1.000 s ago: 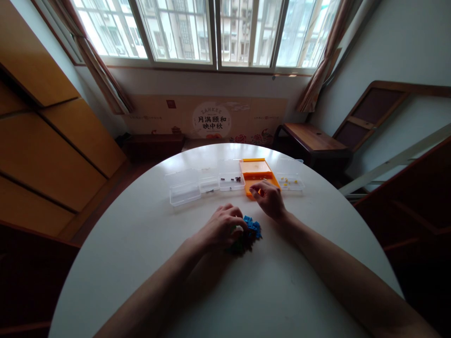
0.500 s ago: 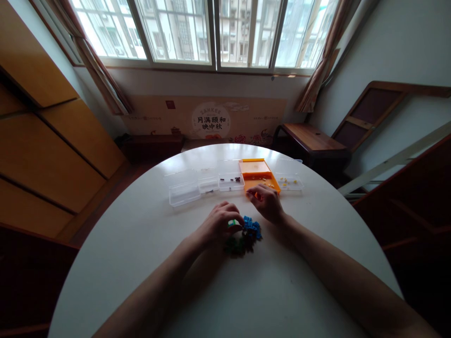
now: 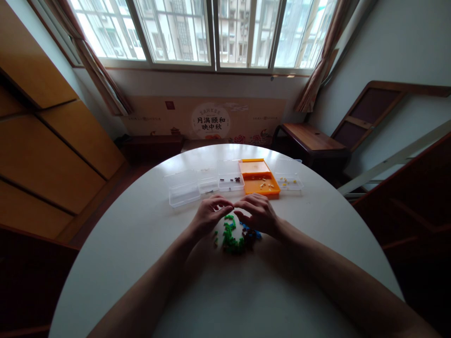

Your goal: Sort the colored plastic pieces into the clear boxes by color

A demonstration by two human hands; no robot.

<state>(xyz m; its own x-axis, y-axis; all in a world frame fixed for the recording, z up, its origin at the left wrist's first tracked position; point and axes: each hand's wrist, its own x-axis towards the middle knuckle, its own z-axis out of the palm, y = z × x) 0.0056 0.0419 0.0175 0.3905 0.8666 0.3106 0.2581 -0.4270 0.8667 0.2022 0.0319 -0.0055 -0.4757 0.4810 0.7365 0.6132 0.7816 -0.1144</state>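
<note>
My left hand is closed in a pinch above the table, with a tiny dark piece just visible at its fingertips. My right hand meets it there, fingers stretched towards the left fingertips and thumb a little apart from the index finger. Below and between the hands lie small green toy bricks in a curved heap. Dark brown bricks adjoin them on the right. Blue bricks are partly hidden under my right hand. A few small pale pieces are scattered left of the green heap.
Across the round white table stands a row of open boxes. An orange box holds pale pieces; a clear box holds dark ones. Another clear box has yellow pieces. Further left are more clear boxes.
My right hand has come back from the orange box to my left hand. My left hand has lifted off the heap, moving slightly forward and left, uncovering the green bricks.
</note>
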